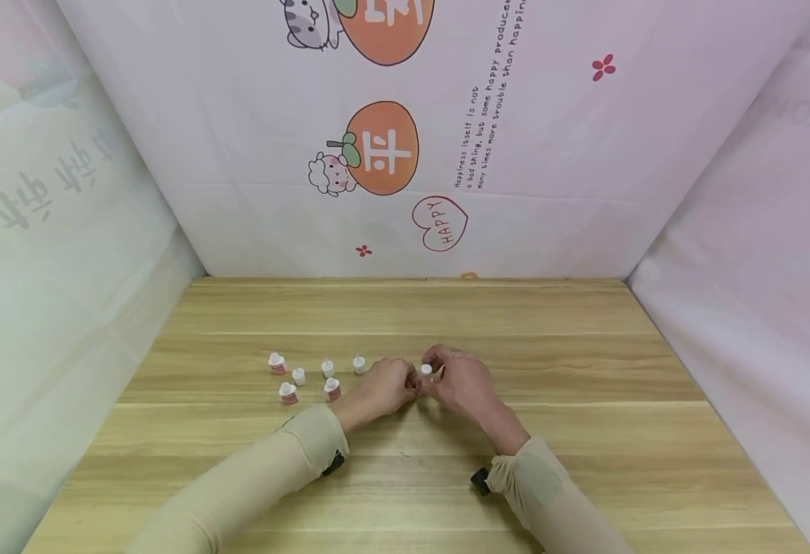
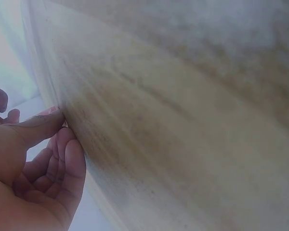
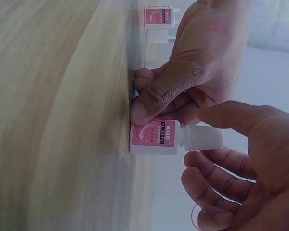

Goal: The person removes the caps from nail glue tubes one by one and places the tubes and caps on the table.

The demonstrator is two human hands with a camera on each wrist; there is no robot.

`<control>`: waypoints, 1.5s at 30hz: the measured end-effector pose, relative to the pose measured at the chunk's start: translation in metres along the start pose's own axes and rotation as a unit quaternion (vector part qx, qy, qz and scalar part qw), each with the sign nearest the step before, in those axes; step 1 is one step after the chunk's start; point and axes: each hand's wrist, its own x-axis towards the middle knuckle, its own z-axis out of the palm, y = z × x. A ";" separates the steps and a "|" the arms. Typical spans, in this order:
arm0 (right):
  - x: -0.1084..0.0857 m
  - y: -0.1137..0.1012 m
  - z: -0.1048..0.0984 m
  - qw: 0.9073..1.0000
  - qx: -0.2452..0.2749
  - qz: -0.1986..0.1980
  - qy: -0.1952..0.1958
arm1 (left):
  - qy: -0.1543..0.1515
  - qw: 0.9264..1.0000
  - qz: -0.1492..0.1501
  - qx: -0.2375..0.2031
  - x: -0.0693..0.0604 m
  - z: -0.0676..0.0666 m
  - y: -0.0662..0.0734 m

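A small nail glue bottle (image 3: 155,137) with a pink label and a white cap (image 3: 204,138) stands upright on the wooden table. My left hand (image 1: 387,384) holds its lower body from the side, thumb and fingers low against the tabletop. Around the cap, the thumb and forefinger of my right hand (image 1: 465,382) pinch from opposite sides, while its other fingers curl loosely. From the left wrist, my left hand (image 2: 43,168) shows its thumb meeting the fingertips, and the bottle is almost wholly hidden.
Left of my hands stand three more pink-labelled bottles, one at the back (image 1: 277,365), one in front (image 1: 288,395) and one nearer my hand (image 1: 332,390). Among them are three small white pieces with thin tips (image 1: 298,377). White printed cloth (image 1: 536,231) walls the table.
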 end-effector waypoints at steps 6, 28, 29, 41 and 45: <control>0.000 0.000 -0.001 1.000 -0.003 -0.003 0.003 | 0.004 1.000 0.009 0.010 0.000 0.000 0.000; 0.000 0.000 -0.006 1.000 0.023 0.006 -0.003 | -0.002 1.000 -0.002 -0.006 0.000 0.000 0.001; 0.000 0.000 -0.006 1.000 0.027 0.009 -0.003 | -0.001 1.000 -0.003 -0.008 0.000 0.000 0.001; 0.005 0.005 -0.015 0.999 0.045 0.005 0.014 | 0.015 1.000 0.010 0.001 -0.001 0.001 -0.001; 0.006 0.006 -0.018 0.999 0.050 0.013 0.008 | 0.014 1.000 0.006 0.000 -0.002 0.001 0.000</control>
